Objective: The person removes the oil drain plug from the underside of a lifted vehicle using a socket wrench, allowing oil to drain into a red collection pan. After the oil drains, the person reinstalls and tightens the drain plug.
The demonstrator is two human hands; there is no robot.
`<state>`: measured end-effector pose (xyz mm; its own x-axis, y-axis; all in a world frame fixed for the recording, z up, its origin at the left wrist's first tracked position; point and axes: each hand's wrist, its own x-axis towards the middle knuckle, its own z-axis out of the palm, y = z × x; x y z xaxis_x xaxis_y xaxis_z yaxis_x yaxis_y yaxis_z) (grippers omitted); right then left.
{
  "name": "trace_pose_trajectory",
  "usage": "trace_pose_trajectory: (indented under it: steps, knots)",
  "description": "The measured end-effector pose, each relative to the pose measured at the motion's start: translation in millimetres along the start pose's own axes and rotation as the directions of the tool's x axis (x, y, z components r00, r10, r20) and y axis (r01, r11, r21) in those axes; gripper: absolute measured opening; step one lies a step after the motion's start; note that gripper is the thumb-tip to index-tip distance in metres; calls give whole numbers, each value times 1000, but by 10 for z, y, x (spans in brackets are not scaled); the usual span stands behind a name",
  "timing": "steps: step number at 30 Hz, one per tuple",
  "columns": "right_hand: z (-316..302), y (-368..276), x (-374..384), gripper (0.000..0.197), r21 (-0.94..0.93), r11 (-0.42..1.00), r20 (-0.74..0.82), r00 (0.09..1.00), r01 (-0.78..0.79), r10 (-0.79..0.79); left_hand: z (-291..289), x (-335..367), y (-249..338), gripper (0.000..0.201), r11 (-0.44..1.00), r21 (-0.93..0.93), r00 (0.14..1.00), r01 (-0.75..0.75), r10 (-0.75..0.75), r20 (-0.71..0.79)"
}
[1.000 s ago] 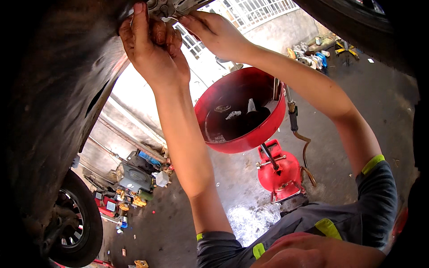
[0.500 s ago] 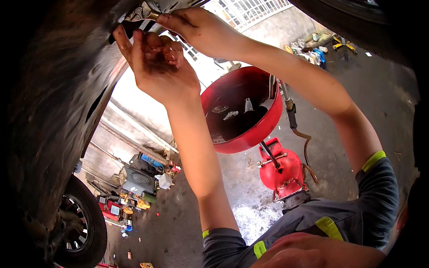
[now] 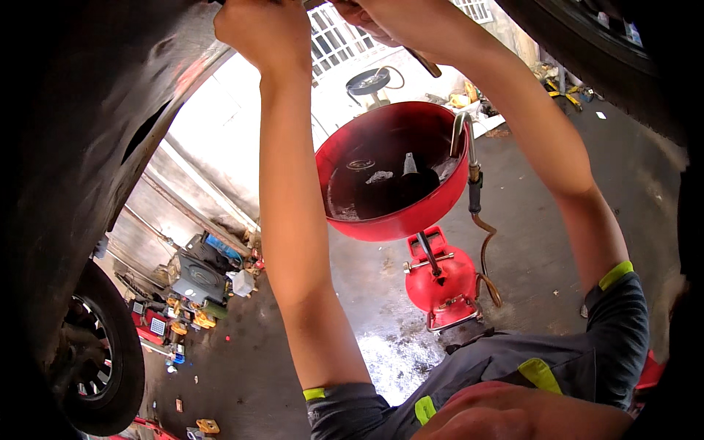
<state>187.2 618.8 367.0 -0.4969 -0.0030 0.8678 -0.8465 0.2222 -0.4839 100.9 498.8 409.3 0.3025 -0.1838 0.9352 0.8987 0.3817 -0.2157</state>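
Both of my arms reach up under a car's dark underbody (image 3: pixel 110 132). My left hand (image 3: pixel 264 33) is at the top edge, curled closed against the underside; its fingertips and whatever they grip are cut off or hidden. To its right, my right hand (image 3: pixel 400 26) is closed around a wrench (image 3: pixel 425 64). Only the lower end of the wrench's handle shows below the palm; its head is out of view. Beneath and between my forearms stands a red oil drain pan (image 3: pixel 396 227), with dark oil and a few pale pieces inside.
The pan rises on a pole from a red round tank (image 3: pixel 442 279) with a hose (image 3: pixel 490 242). A car wheel (image 3: pixel 103 352) hangs lower left, and a tire (image 3: pixel 587 51) upper right. Tools and a grey case (image 3: pixel 202 277) line the left wall. Farther back is another drain pan (image 3: pixel 368 81).
Both hands have moved upward, partly out of view. My right hand has shifted right with the wrench, whose head was visible before. The scene below has shifted slightly left.
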Motion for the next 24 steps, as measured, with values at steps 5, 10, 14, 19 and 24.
trace_pose_trajectory:
  steps: [5,10,14,19,24]
  knots:
    - [-6,14,126,51,118,991,74,996,-60,51,-83,91,-98,11,961,218,984,-168,176,-21]
    - [-313,-331,16,51,-221,973,42,996,-64,75,61,92,1,13,966,233,993,-110,118,-23]
    - [-294,-188,91,53,-211,977,61,998,24,-12,50,111,-36,19,942,305,987,-143,158,-27]
    - [263,52,-28,48,391,903,92,984,-176,152,-80,150,-143,19,922,345,983,-175,183,10]
    - [278,23,-130,45,560,798,200,971,-223,131,42,153,-239,16,925,360,992,-122,125,15]
